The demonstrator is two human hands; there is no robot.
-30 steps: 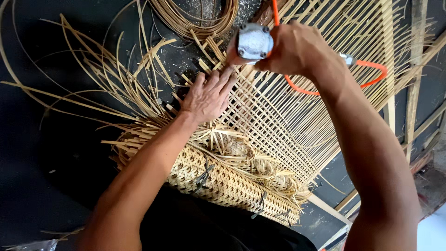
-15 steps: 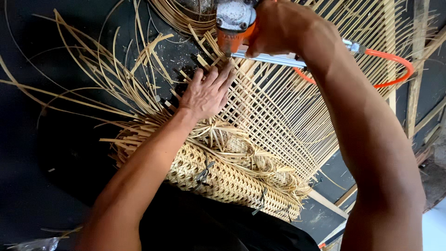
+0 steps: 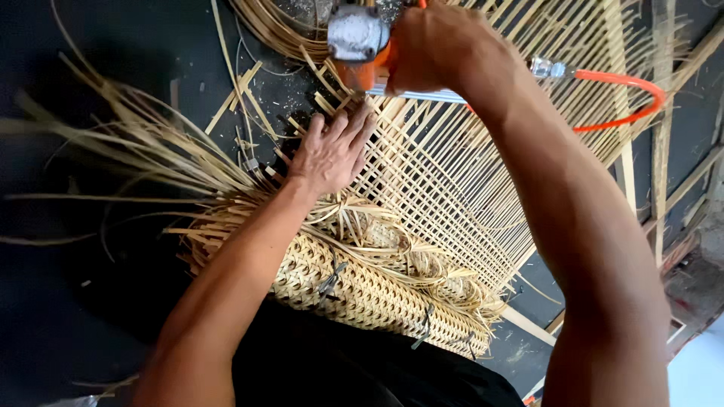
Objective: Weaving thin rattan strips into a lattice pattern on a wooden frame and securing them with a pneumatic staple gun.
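**A:** What is the left hand [image 3: 332,151] doing?

**B:** It lies flat, fingers spread and pressed down on the far-left edge of the open cane lattice [image 3: 452,173], just beneath the tool. Flat like that, it seems to pin the strips so they don't spring up or slide where the tool meets them.

**A:** And the right hand [image 3: 434,45]?

**B:** It is wrapped tight around an orange and grey air stapler [image 3: 358,41], nose pointing down at the lattice just beyond the left fingertips. The grip from above looks chosen to drive straight down onto the weave.

**A:** Where does the orange line come from?

**B:** An orange air hose [image 3: 626,102] loops from a metal fitting behind the right wrist and curves out to the right over the lattice, kept behind the arm and away from the working spot.

**A:** What lies nearer?

**B:** A finished band of tight hexagonal woven cane [image 3: 362,290] runs along the near edge, with small metal clips hanging on it. Loose cane ends [image 3: 136,151] fan out to the left over the dark desk [image 3: 83,316]. A coil of cane [image 3: 279,22] sits at the far edge.
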